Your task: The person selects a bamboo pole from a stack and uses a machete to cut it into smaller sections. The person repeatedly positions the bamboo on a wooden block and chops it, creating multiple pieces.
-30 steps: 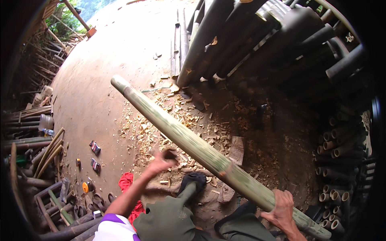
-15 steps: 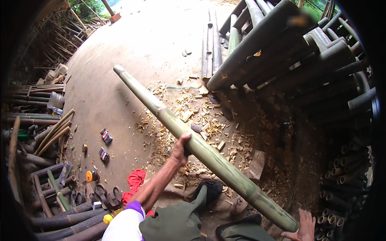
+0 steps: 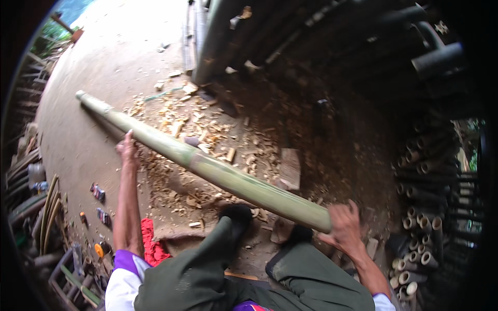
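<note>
A long green bamboo pole (image 3: 228,173) lies slantwise in front of me, its far end at the left and its cut near end at the right. My left hand (image 3: 127,149) grips it from the near side, toward the far end, with the thumb up and the other fingers mostly hidden. At the near end my right hand (image 3: 345,226) clasps the pole, thumb below and one finger raised. Beneath the pole, pale wood chips (image 3: 199,122) cover the dirt floor. My knees and dark shoes are just below it.
Dark bamboo lengths (image 3: 218,41) lean at the upper right, and cut bamboo tubes (image 3: 423,243) are stacked at the right. A wood block (image 3: 290,168) stands beyond the pole. Near my left arm are a red cloth (image 3: 152,243), an orange round item (image 3: 101,250) and small packs (image 3: 97,192).
The view has turned rightward. My left hand is now nearer the pole's far end. My right hand, spread at the near end before, now clasps it. The pole slants less steeply.
</note>
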`<state>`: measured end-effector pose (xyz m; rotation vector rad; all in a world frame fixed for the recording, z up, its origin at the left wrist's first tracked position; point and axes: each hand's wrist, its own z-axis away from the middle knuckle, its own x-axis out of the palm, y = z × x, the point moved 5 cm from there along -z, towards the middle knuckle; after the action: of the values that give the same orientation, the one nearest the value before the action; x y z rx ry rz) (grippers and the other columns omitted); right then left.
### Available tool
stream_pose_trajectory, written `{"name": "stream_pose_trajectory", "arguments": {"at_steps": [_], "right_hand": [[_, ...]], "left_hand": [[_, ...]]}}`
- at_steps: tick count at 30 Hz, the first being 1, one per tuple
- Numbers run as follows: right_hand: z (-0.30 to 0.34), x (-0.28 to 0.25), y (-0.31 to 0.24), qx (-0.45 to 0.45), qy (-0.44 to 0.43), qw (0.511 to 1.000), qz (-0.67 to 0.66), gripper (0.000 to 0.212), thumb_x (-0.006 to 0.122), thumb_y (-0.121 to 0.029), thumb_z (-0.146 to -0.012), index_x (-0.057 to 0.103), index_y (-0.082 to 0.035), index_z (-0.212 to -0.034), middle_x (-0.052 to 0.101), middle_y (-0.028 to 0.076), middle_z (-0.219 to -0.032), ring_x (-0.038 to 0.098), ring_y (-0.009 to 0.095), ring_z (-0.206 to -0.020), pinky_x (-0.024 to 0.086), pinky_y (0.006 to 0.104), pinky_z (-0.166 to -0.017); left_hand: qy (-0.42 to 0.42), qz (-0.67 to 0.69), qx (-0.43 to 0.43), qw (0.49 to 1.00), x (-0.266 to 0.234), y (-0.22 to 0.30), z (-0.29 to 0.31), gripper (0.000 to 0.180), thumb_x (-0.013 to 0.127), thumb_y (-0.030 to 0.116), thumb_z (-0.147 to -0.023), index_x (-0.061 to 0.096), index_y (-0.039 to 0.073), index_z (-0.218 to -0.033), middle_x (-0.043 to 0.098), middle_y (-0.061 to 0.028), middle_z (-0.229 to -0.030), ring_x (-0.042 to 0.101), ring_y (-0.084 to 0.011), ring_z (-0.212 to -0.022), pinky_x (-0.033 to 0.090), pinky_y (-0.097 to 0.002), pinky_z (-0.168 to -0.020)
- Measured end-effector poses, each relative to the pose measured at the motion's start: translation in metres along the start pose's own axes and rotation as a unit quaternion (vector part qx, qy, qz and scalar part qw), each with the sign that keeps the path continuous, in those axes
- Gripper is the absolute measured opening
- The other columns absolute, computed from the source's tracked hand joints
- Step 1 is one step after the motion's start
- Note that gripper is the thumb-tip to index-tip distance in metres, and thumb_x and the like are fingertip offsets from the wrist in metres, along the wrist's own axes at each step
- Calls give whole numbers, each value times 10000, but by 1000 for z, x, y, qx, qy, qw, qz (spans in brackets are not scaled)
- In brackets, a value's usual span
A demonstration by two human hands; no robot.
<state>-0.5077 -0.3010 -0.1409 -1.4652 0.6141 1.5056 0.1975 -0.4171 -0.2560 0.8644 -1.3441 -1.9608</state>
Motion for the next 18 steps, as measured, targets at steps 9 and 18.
{"name": "stream_pose_trajectory", "arguments": {"at_steps": [9, 18], "right_hand": [[-85, 19, -60, 83, 154, 980, -96, 744, 872, -407, -810, 589, -39, -1390, 660, 179, -1180, 650, 348, -1114, 433, 602, -1108], [-5, 152, -59, 335, -97, 870, -349, 1047, 818, -636, -796, 442, 134, -1398, 697, 330, -1027, 710, 500, -1057, 544, 553, -982]], "left_hand": [[-510, -571, 408, 497, 170, 30, 266, 1087, 1008, 332, -578, 512, 173, -1532, 582, -134, -1484, 460, -341, -1470, 360, -545, -1256], [-507, -520, 491, 481, 192, -4, 273, 720, 915, 226, -540, 636, 124, -1196, 669, -86, -1088, 649, -301, -1093, 463, -437, -984]]}}
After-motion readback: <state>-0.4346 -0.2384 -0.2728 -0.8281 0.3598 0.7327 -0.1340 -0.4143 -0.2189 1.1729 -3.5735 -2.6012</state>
